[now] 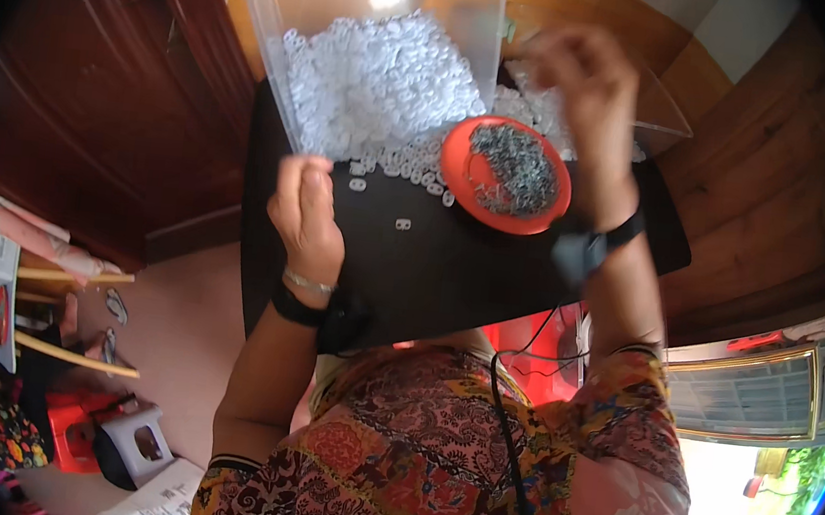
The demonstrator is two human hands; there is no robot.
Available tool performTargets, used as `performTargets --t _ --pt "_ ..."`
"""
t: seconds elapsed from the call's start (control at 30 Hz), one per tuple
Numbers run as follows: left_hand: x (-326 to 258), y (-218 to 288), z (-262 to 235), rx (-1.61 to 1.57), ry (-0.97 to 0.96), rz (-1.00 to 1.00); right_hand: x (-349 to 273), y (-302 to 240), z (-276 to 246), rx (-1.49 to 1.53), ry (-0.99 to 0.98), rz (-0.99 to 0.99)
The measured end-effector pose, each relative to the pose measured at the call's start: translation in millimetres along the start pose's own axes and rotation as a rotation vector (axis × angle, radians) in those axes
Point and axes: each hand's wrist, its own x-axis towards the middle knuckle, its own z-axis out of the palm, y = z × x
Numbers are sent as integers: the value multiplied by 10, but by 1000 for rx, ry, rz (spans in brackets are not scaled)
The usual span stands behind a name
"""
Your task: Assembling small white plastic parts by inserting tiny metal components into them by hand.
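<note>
My left hand (312, 222) is by the near left corner of a clear plastic bin (271, 52). Its thumb and fingers are pressed together, and I cannot make out what is between them. A heap of small white two-holed pieces (381, 78) fills the bin, and several more lie on the dark table (420, 283) in front. One white piece (403, 224) sits apart, right of my left hand. A red plate (454, 166) holds a pile of small grey metal parts (520, 173). My right hand (593, 90) is raised beyond the plate, its fingers smeared by motion.
Behind my right hand stands another clear bin (665, 130) with white pieces. A dark cable (507, 408) runs down over my patterned shirt. Red and grey stools (137, 440) stand on the floor at left, near another person (0, 405). Wooden panels flank the table.
</note>
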Motion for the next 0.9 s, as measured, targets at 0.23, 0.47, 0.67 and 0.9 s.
performTargets --t 0.23,0.47,0.67,0.9 --pt "229 -171 -14 -166 184 -215 875 597 -794 -1051 64 -136" --pt "191 -291 -70 -309 168 -281 -226 538 632 -336 -761 3" --pt "204 -355 -94 -348 186 -330 -510 349 895 -616 -1193 -51" --pt "180 -310 -47 -356 151 -357 -815 610 870 -567 -1148 -118"
